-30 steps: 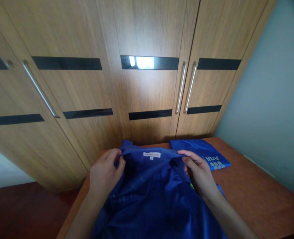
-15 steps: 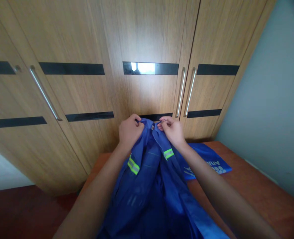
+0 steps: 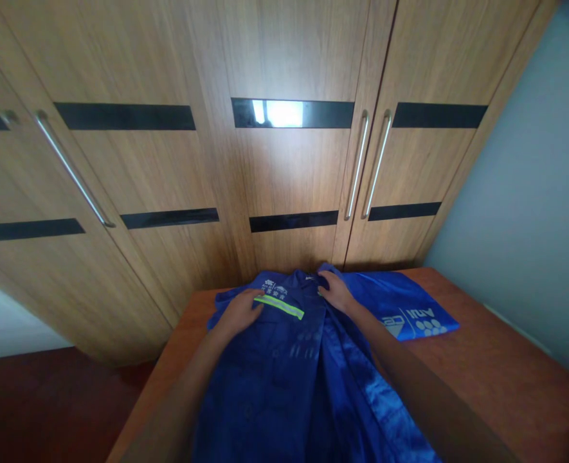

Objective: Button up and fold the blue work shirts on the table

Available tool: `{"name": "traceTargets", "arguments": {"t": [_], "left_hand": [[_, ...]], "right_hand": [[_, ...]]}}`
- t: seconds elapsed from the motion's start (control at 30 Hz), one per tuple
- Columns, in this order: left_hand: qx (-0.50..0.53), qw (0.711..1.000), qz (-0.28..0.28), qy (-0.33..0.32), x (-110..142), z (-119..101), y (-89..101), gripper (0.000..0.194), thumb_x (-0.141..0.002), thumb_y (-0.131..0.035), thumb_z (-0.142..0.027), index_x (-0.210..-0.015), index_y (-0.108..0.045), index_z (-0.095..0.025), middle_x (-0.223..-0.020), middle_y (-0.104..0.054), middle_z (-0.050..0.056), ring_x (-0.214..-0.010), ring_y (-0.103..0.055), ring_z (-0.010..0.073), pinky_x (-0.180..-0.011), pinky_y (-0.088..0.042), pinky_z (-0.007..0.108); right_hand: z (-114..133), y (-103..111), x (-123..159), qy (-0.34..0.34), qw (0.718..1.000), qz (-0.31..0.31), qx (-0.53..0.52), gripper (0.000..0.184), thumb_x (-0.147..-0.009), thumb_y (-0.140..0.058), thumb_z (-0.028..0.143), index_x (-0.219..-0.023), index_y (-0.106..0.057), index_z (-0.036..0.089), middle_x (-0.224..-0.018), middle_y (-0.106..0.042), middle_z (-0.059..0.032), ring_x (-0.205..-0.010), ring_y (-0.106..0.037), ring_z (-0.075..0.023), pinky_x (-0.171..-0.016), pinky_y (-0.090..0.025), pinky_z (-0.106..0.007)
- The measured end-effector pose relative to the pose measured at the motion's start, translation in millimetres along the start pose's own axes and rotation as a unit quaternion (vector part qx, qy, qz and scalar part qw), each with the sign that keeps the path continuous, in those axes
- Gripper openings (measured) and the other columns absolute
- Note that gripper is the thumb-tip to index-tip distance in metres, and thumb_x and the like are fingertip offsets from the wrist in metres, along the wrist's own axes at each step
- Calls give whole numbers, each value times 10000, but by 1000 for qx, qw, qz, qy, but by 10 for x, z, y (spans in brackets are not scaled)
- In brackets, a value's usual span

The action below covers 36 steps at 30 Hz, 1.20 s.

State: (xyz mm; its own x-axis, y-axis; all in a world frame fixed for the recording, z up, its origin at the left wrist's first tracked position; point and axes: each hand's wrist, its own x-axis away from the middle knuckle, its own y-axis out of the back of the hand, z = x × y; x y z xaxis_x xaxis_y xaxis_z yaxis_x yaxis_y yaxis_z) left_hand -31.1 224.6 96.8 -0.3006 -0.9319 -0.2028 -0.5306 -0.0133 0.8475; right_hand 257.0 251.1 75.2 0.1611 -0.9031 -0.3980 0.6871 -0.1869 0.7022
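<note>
A dark blue work jacket lies front up on a reddish-brown surface, its collar toward the cabinet. White print and a yellow-green reflective strip cross its chest on the left. My left hand rests on that side beside the strip, fingers extended and thumb apart. At the collar, my right hand has its fingers closed on the jacket's other front edge, which is folded and bunched. The lower part of the jacket runs out of view toward me.
A bright blue bag-like item with white lettering lies flat to the right, partly under the jacket's side. Behind stands a wooden cabinet with metal handles and dark strips. A pale wall bounds the right side.
The jacket's collar, held up by both hands before, has come down onto the surface. Its left front is now spread flat, and my left hand has let go of the collar.
</note>
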Motion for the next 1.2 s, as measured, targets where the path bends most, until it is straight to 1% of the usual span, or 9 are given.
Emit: {"name": "traceTargets", "arguments": {"t": [0.23,0.33,0.43,0.57,0.7,0.83,0.9,1.07,1.2], "left_hand": [[-89,996,-27,-12,1251,557,102,381,-830,-560,-410,-1156,-654,-236,-1263,-625,92,-1151,-589,266,-1017,-455,409],[-154,986,-24,-51,1708,534,11,463,-822,-579,-456,-1267,-579,-329,-1388,-534,46,-1198,-561,273,-1011,-470,410],[-210,974,-4,-90,1983,375,-148,564,-828,-570,-473,-1372,-449,-392,-1464,-438,16,-1283,-478,294,-1028,-450,455],[-252,963,9,-96,2059,177,-406,638,-860,-526,-459,-1449,-293,-386,-1499,-375,20,-1339,-404,292,-1045,-426,458],[-278,959,5,-58,1963,69,-667,606,-888,-466,-463,-1455,-285,-347,-1506,-361,53,-1348,-383,313,-1037,-400,510],[-285,958,-24,11,1856,-67,-897,556,-904,-419,-437,-1437,-358,-291,-1503,-364,95,-1370,-333,340,-1043,-336,567],[-281,959,-35,35,1818,-141,-976,544,-905,-413,-413,-1430,-380,-273,-1502,-369,107,-1375,-319,343,-1051,-305,573],[-249,966,-39,60,1787,-221,-1009,532,-899,-422,-391,-1412,-426,-250,-1470,-422,113,-1354,-349,336,-1065,-284,560],[-187,979,-36,70,1794,-83,-855,504,-895,-419,-413,-1361,-493,-234,-1413,-488,103,-1287,-446,301,-1048,-362,501]], "right_hand": [[-170,266,1044,-14,1000,18,16,393,-890,-487,309,-1254,-549,175,-1259,-584,-116,-1190,-520,-242,-1043,-387,-408],[-139,452,1534,-89,993,72,26,447,-891,-485,425,-1272,-542,198,-1273,-583,-122,-1097,-589,-259,-952,-453,-393],[-111,584,1924,-163,974,155,31,441,-866,-508,452,-1239,-588,230,-1153,-669,-108,-987,-648,-294,-865,-482,-402],[-22,632,2235,-181,961,210,-10,387,-803,-557,286,-1177,-653,271,-1132,-693,-87,-1045,-630,-317,-917,-452,-397],[258,543,2257,-188,964,174,-71,466,-811,-515,246,-1271,-590,265,-1168,-675,-78,-1043,-624,-277,-918,-453,-358],[652,214,2108,-184,956,206,-98,555,-818,-484,211,-1373,-483,217,-937,-711,-51,-807,-656,-201,-743,-498,-280],[792,-44,2023,-157,960,212,-95,584,-797,-480,151,-1380,-468,190,-934,-701,-46,-836,-649,-181,-786,-486,-256],[850,-565,1844,-129,977,158,-56,483,-780,-442,53,-1224,-596,168,-1098,-670,-100,-1022,-626,-215,-919,-438,-290],[747,-554,1800,-117,978,163,-52,327,-802,-451,95,-1020,-675,193,-963,-686,-74,-923,-646,-205,-829,-462,-271]]}}
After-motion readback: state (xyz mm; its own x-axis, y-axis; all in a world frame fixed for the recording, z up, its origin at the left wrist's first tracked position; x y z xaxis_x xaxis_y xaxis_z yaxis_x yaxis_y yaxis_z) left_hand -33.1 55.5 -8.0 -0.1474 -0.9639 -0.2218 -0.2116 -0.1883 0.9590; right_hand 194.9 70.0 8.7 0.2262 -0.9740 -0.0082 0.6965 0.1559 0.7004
